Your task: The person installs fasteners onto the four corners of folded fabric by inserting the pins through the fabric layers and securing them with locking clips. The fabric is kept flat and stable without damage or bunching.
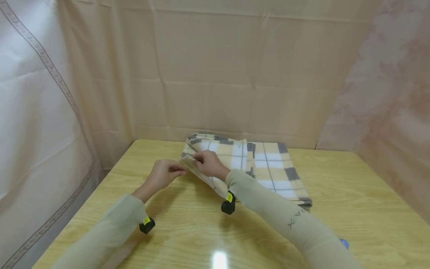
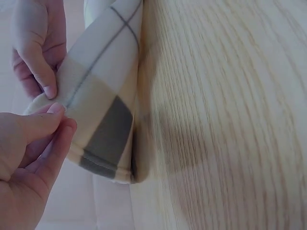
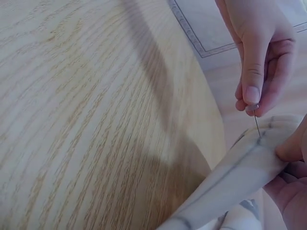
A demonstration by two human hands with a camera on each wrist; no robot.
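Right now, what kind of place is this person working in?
Probably a small curtained-off work booth, not a lived-in room. Plain beige cloth sheets hang on all sides of a bare wooden table, where both hands handle a checked blanket.

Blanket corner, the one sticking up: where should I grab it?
Pinch the lifted corner of the blanket, coming from the left table edge. It sticks up off the wood there, so fingers fit on both sides. The right hand already holds it; the left hand pinches beside it.
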